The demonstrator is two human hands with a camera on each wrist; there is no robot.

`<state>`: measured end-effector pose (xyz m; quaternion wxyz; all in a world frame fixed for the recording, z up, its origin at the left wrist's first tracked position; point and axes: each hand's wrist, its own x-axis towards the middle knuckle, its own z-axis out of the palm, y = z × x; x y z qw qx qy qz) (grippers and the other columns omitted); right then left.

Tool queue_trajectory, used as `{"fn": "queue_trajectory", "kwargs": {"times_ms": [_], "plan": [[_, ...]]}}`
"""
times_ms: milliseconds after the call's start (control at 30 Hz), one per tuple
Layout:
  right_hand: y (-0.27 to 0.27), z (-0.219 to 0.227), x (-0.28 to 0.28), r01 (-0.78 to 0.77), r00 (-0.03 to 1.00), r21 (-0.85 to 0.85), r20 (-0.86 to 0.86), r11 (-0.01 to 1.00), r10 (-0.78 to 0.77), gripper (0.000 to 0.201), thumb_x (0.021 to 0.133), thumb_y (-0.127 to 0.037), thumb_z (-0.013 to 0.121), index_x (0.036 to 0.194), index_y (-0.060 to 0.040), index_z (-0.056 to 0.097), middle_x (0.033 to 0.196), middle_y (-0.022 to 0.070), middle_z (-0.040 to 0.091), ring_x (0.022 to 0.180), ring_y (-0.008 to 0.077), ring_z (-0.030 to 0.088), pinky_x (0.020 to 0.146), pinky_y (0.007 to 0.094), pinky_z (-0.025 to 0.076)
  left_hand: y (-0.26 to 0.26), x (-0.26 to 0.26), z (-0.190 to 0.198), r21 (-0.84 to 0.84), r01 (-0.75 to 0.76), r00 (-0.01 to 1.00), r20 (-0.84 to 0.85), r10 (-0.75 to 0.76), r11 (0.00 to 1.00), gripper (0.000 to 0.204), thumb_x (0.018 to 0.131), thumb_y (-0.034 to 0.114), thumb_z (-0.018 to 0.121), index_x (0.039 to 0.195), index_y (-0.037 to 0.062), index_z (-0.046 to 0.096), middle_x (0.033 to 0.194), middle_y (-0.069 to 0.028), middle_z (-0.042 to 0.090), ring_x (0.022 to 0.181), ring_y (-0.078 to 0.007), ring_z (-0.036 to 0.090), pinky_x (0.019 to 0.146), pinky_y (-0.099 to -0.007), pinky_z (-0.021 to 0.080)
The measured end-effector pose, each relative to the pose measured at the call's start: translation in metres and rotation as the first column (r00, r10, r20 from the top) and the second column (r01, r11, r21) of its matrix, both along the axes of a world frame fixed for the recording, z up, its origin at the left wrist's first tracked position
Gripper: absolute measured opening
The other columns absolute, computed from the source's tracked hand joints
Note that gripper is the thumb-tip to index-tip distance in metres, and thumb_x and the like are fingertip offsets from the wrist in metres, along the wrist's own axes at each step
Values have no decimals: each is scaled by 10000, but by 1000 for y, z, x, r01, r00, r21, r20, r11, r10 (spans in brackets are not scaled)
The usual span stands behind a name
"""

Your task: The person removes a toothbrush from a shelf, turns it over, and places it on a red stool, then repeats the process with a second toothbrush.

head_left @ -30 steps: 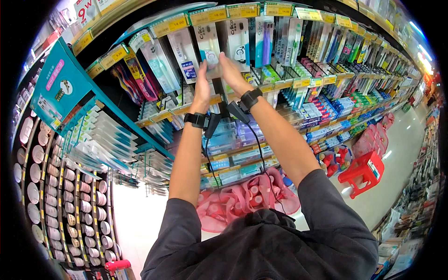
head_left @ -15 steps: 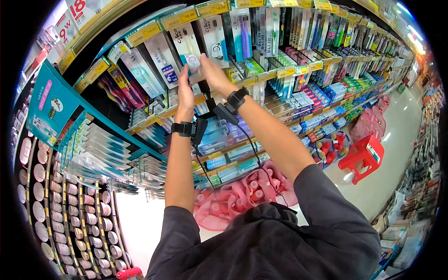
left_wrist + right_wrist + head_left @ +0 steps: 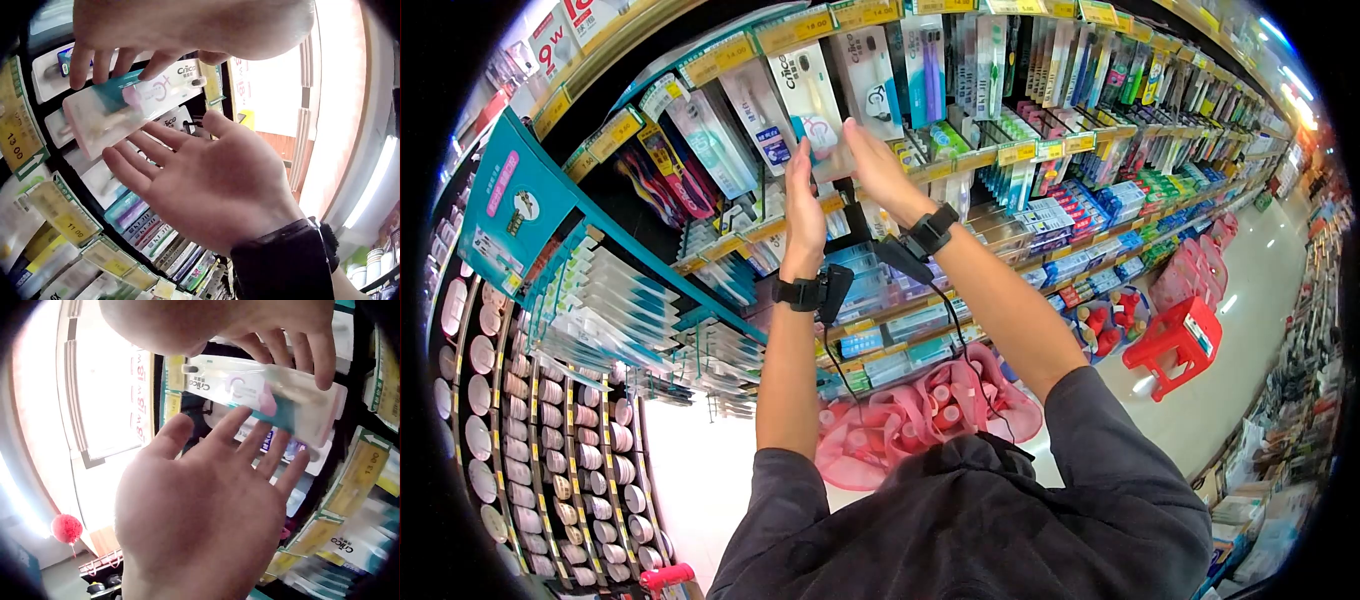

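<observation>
My left hand (image 3: pixel 805 215) and right hand (image 3: pixel 887 180) reach up to the shelf with palms facing and fingers extended. Between their fingertips hangs a clear toothbrush pack (image 3: pixel 803 80) with a white, teal and pink card. Its lower end lies at the fingers in the head view. Close up in the left wrist view, the pack (image 3: pixel 140 103) has fingers along both long sides, none wrapped round it. The right wrist view shows the same pack (image 3: pixel 275 394) lengthwise between the two hands. Each wrist wears a black strap with a camera.
Similar toothbrush packs (image 3: pixel 867 80) hang beside it, under yellow price tags (image 3: pixel 795 32). A teal display panel (image 3: pixel 525 215) juts out at left. Below are shelves of toothpaste boxes (image 3: pixel 1055 215), pink bags (image 3: pixel 920 420) and a red stool (image 3: pixel 1175 345). Bowls line the left rack (image 3: pixel 550 450).
The head view has turned, so shelf and hands sit further left than a second ago. Both hands stay at the sides of the same pack, fingers still straight.
</observation>
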<state>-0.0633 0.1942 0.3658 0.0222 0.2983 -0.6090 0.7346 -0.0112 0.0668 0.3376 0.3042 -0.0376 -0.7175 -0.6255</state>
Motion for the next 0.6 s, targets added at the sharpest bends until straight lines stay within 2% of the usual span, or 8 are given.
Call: {"fn": "queue_trajectory", "kwargs": {"times_ms": [133,200,267,333,400,467,533,600], "plan": [[11,-3,12,38,999,22,-4,999,-38,561,1080,-478,393,1235,11,619,1073,106,691,982,195,629,872,333,485,6,7,-2,-5,-1,1000,20,1,1000,602,1072,484,292,1577,165,370,1616,-80,347,1487,-293,304,1187,-497,261],[16,-18,12,-1,1000,-4,12,1000,1,572,1072,-465,424,1311,28,591,1253,172,673,1194,242,611,1017,343,446,14,17,-12,27,51,999,4,-52,998,603,1071,486,301,1576,165,373,1616,-78,346,1484,-292,311,1185,-496,268],[22,-39,10,17,999,45,35,999,-18,564,1069,-429,446,1334,52,574,1287,190,657,1214,261,603,1035,346,438,18,30,-25,33,17,996,88,-20,999,627,1059,499,324,1577,147,370,1619,-85,346,1468,-282,341,1181,-496,279],[38,-55,23,92,990,70,-111,993,-84,521,1070,-384,457,1330,53,574,1289,197,653,1206,253,606,1028,351,442,21,35,-48,-7,59,997,56,-59,998,635,1053,481,334,1573,118,371,1612,-89,359,1453,-279,362,1175,-505,284],[62,-65,42,111,993,149,-56,982,-104,483,1071,-361,467,1329,33,573,1279,199,652,1180,251,613,1003,352,455,31,45,-69,-13,112,992,65,-111,994,637,1045,460,344,1569,99,372,1608,-84,367,1445,-279,372,1169,-513,285],[90,-77,66,87,996,89,9,992,-88,453,1070,-343,478,1331,17,567,1255,197,654,1155,255,619,980,351,465,64,65,-68,54,190,977,92,-194,980,614,1072,459,287,1564,105,382,1594,-85,369,1468,-250,330,1186,-436,241],[119,-95,87,150,989,54,5,987,-151,490,1072,-352,480,1356,43,538,1253,185,654,1169,236,610,995,350,458,90,78,-76,-64,229,968,118,-220,971,615,1078,438,270,1561,73,375,1597,-105,354,1470,-255,327,1180,-422,249],[153,-108,107,227,970,100,63,969,-234,521,1076,-364,476,1378,58,520,1287,182,639,1190,236,597,1016,350,450,120,90,-79,-56,309,942,154,-297,949,612,1084,423,260,1555,50,376,1598,-116,343,1472,-257,323,1176,-409,254]]}}
